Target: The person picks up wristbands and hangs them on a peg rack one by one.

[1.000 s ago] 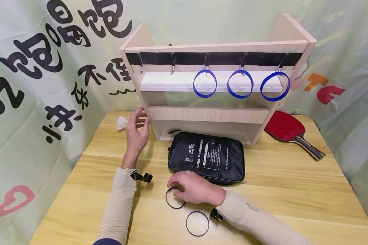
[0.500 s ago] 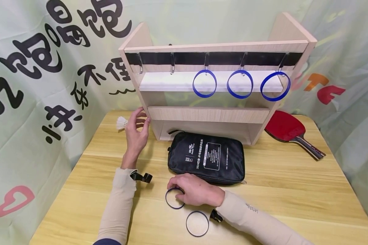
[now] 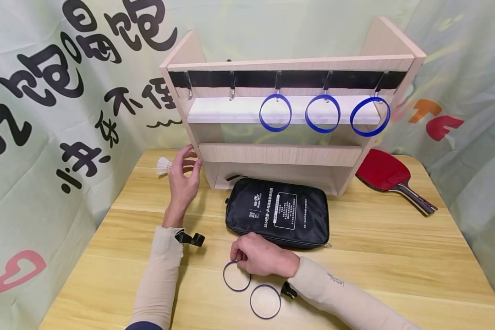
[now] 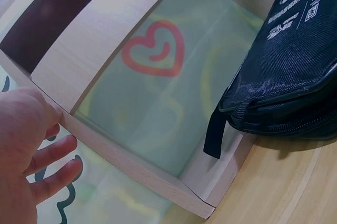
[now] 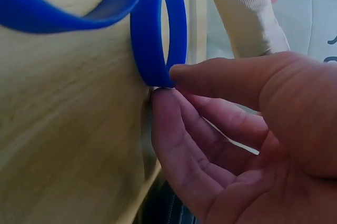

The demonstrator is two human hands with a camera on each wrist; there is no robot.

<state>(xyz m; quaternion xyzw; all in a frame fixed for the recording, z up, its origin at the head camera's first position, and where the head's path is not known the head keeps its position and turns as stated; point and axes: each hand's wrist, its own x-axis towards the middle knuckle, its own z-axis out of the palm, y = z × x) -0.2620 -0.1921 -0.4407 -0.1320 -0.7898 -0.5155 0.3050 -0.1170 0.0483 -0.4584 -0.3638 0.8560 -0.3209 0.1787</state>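
Note:
My right hand (image 3: 261, 254) pinches the far rim of a thin blue ring (image 5: 150, 39) between thumb and fingertips, low over the table. In the right wrist view the ring stands tilted, its flat band facing the camera. Close beside it lies a second blue ring (image 3: 251, 306). My left hand (image 3: 183, 181) is at the left side of the small wooden shelf (image 3: 280, 154), thumb and fingertips right at its side panel (image 4: 131, 168), the other fingers loosely spread. Three more blue rings, such as the middle ring (image 3: 306, 114), hang from hooks on the shelf's black strip (image 3: 255, 79).
A black zip case (image 3: 247, 201) lies in front of the shelf, just beyond my right hand. A red table tennis bat (image 3: 383, 169) lies to the shelf's right, a shuttlecock (image 3: 163, 166) behind my left hand. Two hooks at the left, including the leftmost hook (image 3: 190, 91), carry nothing.
The right fingers have drawn together on the ring's rim, and that ring has moved slightly toward me, nearer the second ring. My left hand and the shelf have stayed put.

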